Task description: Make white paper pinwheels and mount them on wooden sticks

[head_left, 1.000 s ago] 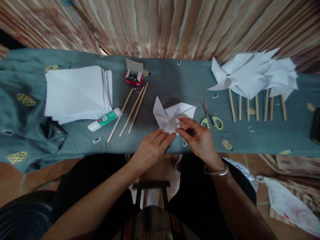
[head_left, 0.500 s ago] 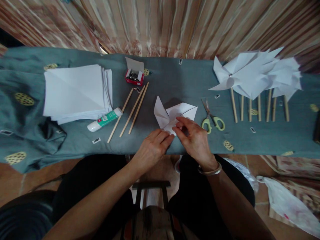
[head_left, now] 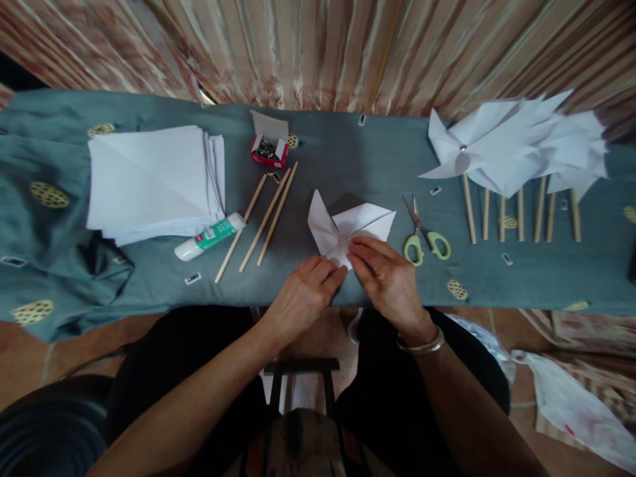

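Observation:
A white paper pinwheel (head_left: 365, 218), with pointed vanes folded inward, lies near the table's front edge between my two hands. My left hand (head_left: 312, 285) has its fingers closed on the pinwheel's lower left edge and hides part of it. From the right, my right hand (head_left: 387, 278), with a metal bangle at the wrist, pinches a part of the paper near the middle; its fingertips cover the spot. Just right of this hand lie scissors (head_left: 422, 235) with green handles, blades a little apart.
On the left are a stack of white paper (head_left: 149, 182), a glue stick (head_left: 211, 237) and three wooden sticks (head_left: 265, 218). A small red box (head_left: 269, 151) of metal pins stands open behind them. Several finished pinwheels on sticks (head_left: 501, 149) lie at the right on the green cloth (head_left: 348, 149).
The fingers of my right hand have come lower and closer together over the paper's middle. My left hand stays in place, and the whole view has shifted slightly.

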The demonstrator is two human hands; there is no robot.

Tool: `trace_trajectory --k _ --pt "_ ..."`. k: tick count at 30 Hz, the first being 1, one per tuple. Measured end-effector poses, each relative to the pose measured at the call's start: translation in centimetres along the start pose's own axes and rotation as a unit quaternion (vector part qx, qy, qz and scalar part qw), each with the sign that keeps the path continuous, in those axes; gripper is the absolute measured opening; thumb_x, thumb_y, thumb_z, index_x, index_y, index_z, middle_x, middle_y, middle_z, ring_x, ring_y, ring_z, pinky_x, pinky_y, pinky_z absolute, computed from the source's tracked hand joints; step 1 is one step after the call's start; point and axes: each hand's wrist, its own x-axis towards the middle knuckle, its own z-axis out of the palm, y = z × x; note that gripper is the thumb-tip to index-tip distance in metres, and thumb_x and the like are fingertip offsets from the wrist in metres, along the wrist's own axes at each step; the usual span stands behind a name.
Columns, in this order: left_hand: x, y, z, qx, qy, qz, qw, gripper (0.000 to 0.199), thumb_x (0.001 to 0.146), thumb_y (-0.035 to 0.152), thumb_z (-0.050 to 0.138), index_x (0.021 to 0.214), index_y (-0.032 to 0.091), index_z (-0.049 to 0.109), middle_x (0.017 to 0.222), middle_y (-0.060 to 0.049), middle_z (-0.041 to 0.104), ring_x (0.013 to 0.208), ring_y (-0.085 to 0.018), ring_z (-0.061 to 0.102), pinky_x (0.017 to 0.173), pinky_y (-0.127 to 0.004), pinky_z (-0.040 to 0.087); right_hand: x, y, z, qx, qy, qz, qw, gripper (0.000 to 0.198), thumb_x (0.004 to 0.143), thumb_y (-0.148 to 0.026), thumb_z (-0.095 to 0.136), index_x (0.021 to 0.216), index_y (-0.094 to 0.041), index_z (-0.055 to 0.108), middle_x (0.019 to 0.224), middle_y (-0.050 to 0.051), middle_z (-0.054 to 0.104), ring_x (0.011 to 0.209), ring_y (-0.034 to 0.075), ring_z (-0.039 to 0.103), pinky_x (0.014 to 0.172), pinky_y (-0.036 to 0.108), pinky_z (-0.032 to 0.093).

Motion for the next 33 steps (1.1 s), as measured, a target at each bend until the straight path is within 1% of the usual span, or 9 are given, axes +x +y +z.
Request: trace_trajectory --k 3,9,12,18,27,33 --pt "-0.04 -0.06 0.02 -0.001 -0.004 0.000 1.000 0.022 0.094 0.010 0.048 0.112 0.008 0.061 0.091 -0.008 0.064 0.083 -0.019 0.058 0.074 -0.032 0.056 -0.03 0.03 0.06 -0.010 -0.002 -0.010 1.000 0.026 0.095 -0.022 0.048 0.103 -0.018 0.073 0.114 0.012 0.072 0.108 0.024 0.066 0.101 0.043 0.053" --pt "0.01 0.02 0.05 0.005 -0.016 -0.007 1.000 0.023 0.095 0.011 0.045 0.112 0.009 0.060 0.091 -0.008 0.064 0.083 -0.019 0.058 0.074 -0.033 0.057 -0.01 0.11 0.13 -0.023 -0.002 -0.027 0.999 0.027 0.096 -0.022 0.048 0.104 -0.018 0.073 0.113 0.010 0.072 0.107 0.024 0.066 0.099 0.042 0.053" --pt "0.10 0.09 0.01 0.000 -0.008 -0.006 1.000 0.022 0.094 0.010 0.046 0.111 0.008 0.061 0.090 -0.008 0.064 0.082 -0.019 0.058 0.074 -0.033 0.057 -0.03 0.15 0.23 -0.039 -0.006 -0.041 0.998 0.027 0.096 -0.021 0.047 0.105 -0.016 0.072 0.113 0.012 0.071 0.107 0.024 0.066 0.099 0.043 0.053" --pt "0.17 0.14 -0.10 -0.004 0.002 -0.004 1.000 0.022 0.093 0.009 0.046 0.108 0.006 0.062 0.088 -0.008 0.064 0.080 -0.019 0.057 0.072 -0.032 0.057 -0.13 0.12 0.49 -0.062 -0.001 -0.047 0.997 0.027 0.096 -0.021 0.046 0.107 -0.022 0.071 0.116 0.008 0.069 0.108 0.024 0.063 0.098 0.042 0.052" --pt "0.12 0.12 0.00 -0.003 -0.006 -0.008 1.000 0.022 0.094 0.009 0.045 0.107 0.007 0.062 0.088 -0.008 0.063 0.081 -0.019 0.057 0.072 -0.032 0.056 0.03 -0.08 0.54 -0.083 0.003 -0.050 0.995 0.026 0.097 -0.022 0.046 0.105 -0.020 0.071 0.122 0.011 0.065 0.107 0.025 0.062 0.095 0.043 0.054" --pt "0.13 0.07 0.06 -0.006 0.000 -0.011 1.000 0.022 0.094 0.010 0.045 0.107 0.007 0.062 0.088 -0.008 0.063 0.080 -0.019 0.057 0.072 -0.032 0.056 0.13 -0.19 0.68 -0.100 0.010 -0.054 0.993 0.025 0.097 -0.022 0.046 0.107 -0.022 0.069 0.125 0.009 0.063 0.111 0.025 0.060 0.095 0.044 0.053"
